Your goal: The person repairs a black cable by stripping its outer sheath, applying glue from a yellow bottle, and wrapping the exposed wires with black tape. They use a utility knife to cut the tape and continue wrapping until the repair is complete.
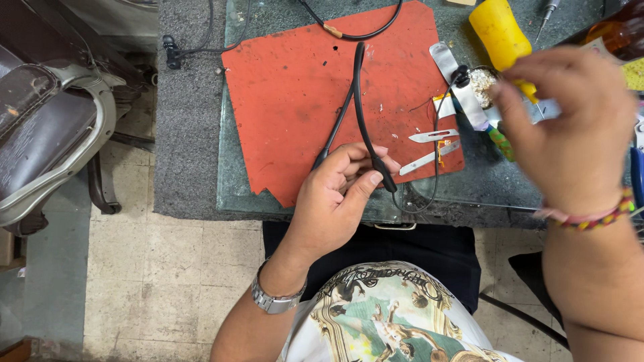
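Neckband earphones [359,107], black and bent in a thin loop, lie in the middle of the frame on a big red mat [295,100]. The mat sits on a green tabletop [490,177] that fills the upper part of the frame. A worn chair [47,134] stands at the left. The left hand [335,201], low in the middle, is curled shut around one end of the neckband. The right hand [570,127], at the right edge, is blurry and hangs above the tabletop; I cannot tell how far open it is. A yellow tool handle [500,30] lies near it. Two small metal blades [429,147] rest on the mat's right side.
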Demonstrator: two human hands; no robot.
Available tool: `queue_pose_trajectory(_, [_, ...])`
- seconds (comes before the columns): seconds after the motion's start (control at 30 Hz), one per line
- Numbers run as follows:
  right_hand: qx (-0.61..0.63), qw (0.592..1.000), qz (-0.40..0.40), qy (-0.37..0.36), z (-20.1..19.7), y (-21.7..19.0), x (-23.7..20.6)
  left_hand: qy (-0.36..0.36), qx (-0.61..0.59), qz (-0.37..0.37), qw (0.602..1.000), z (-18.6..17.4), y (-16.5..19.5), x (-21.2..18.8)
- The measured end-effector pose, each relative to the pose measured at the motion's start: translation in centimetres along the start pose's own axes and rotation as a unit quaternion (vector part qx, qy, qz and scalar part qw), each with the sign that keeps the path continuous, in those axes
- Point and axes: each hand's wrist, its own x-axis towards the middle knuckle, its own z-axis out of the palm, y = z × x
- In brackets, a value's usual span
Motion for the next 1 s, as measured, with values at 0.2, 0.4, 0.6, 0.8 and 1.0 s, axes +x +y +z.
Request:
queue_pose_trajectory(0.2, [-0.081, 0.996, -0.004, -0.045, 2.1, 3.9, 2.9, -0.025, -0.055, 0.002, 0.998, -0.5, 0.0, -0.1])
queue_pose_trajectory(0.4, [-0.162, 0.984, 0.007, -0.077, 3.3, 4.3, 4.2, -0.041, -0.136, 0.010, 0.990, -1.2, -0.2, -0.4])
queue_pose_trajectory(0.6, [0.341, 0.896, 0.286, 0.005, 3.2, 5.3, 2.9, -0.050, -0.151, 0.017, 0.987, -1.4, -0.5, -0.6])
queue_pose_trajectory(0.8, [0.810, 0.491, 0.314, 0.071, 1.8, 3.3, -2.4, -0.054, -0.144, 0.021, 0.988, -1.4, -0.4, -0.6])
queue_pose_trajectory(1.0, [0.859, 0.396, 0.323, 0.025, 3.6, -1.8, -5.7, -0.055, -0.140, 0.012, 0.989, -1.5, -0.3, -0.5])
